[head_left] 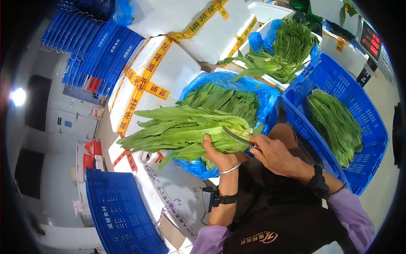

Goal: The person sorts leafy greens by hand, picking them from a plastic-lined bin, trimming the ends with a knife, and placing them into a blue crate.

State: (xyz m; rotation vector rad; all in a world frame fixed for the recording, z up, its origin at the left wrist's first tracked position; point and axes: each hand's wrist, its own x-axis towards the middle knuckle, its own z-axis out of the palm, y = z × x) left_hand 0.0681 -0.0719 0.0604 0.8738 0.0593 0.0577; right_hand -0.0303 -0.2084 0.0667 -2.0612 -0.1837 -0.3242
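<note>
A long head of leafy green lettuce (182, 129) lies across my left hand (219, 157), its leaf tips to the left and its cut base to the right. My left fingers wrap underneath it, with the thumb up against the near side. In my right hand (275, 154) is a knife with a curved blade (236, 136), which rests against the lettuce near its base. Just beyond, more leafy greens (220, 99) fill a box lined with a blue plastic bag (266, 91).
At the right stands a blue crate (374, 122) holding heads of greens (336, 127). Behind are another foam box of greens (292, 48), taped white foam boxes (177, 59) and a scale with a lit red display (371, 40). Blue crates (122, 211) stand at left.
</note>
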